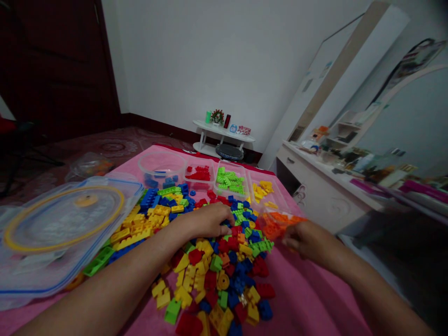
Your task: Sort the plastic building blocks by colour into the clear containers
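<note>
head: lids (63, 224) beside brick pile (210, 263)

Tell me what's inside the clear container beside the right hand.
Orange pieces show inside. The right hand blocks part of the view, so anything behind it, or buried beneath the visible pieces, can't be seen.

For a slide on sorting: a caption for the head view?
Left hand at a mixed toy-brick pile, right hand beside orange bricks.
</note>
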### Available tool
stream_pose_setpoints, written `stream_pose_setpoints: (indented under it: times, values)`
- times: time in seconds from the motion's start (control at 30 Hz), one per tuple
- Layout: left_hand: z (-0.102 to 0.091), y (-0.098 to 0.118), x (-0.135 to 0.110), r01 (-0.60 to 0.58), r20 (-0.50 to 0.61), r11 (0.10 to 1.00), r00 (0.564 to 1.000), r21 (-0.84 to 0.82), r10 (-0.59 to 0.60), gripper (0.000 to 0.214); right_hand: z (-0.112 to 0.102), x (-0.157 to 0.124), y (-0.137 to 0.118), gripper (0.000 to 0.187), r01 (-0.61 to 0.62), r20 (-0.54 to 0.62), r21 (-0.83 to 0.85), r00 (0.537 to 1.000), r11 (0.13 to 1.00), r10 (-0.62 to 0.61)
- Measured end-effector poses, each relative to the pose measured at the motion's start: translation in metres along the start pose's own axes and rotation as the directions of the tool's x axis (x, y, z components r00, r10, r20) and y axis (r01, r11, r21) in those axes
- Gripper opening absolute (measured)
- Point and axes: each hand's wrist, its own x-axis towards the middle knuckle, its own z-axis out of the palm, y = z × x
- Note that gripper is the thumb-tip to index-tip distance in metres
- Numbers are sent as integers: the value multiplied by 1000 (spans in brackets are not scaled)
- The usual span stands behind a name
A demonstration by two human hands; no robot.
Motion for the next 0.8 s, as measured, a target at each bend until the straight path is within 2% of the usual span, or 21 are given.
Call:
stream_pose_setpoints:
  times: [0.07,0.13,0.23,0.33,0.43,0.57,0.6,0.63,0.67,0.7,0.73,0.77,0.8]
  values:
    - [-1,0,0,10,11,1000,1000,-7,-10,27,-22,10,-2,24,0,-112,-30,994,1000,-3]
    - [-2,1,-1,17,19,1000,1000,-17,-17,27,-35,17,-5,26,16,-158,-17,987,1000,-19]
    - [-3,1,-2,28,23,999,999,-23,-28,28,-33,18,-7,24,70,-29,107,997,992,-68]
    - [-3,1,-2,23,23,1000,999,-22,-22,27,-14,12,-6,21,82,110,204,988,975,-106]
    - [-2,2,-1,19,11,1000,1000,-21,-18,26,1,2,-3,18,82,178,234,976,969,-125]
    - [-2,3,-1,15,15,1000,1000,-5,-15,25,-7,-3,5,16,112,266,343,941,933,-211]
    - [-2,2,-1,18,19,1000,1000,-4,-18,25,-13,-1,8,18,126,235,363,947,923,-221]
    - [-2,2,-1,21,21,1000,1000,-5,-20,25,-20,2,10,20,138,155,373,966,918,-208]
    - [-2,2,-1,22,24,1000,999,-7,-21,26,-26,5,12,23,145,18,369,986,918,-163]
    - [-1,2,-1,21,25,1000,999,-7,-21,26,-31,9,14,26,142,-157,350,983,926,-91]
    - [-1,2,-1,21,25,1000,999,-6,-21,26,-33,13,17,30,127,-334,322,942,938,-13]
    - [-1,2,-1,23,24,1000,999,-5,-23,26,-33,15,18,36,108,-477,290,878,951,45]
    - [-1,2,-1,27,24,1000,999,-3,-26,26,-29,17,20,41,92,-566,257,821,962,73]
